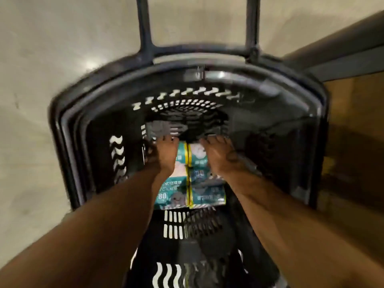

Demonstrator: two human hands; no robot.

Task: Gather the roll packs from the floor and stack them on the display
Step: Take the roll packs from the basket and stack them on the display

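Grip: left hand point(165, 154) and right hand point(218, 157) clasp the roll packs point(187, 183) from either side, fingertips hooked over the far end.
Packs: teal-and-white wrapped bundle with a yellow band down the middle; print blurred.
Location: low inside the dark slotted basket point(301, 113).
Progress: probably midway, since the packs are off the floor point(62, 48) but not yet stacked. No display is plainly visible.

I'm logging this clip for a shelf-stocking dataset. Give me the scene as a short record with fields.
container: dark slatted basket
contents: roll packs, teal and white, with a yellow band
hands: left hand and right hand flank the packs inside the basket
grip: too blurred to tell
ground: pale floor
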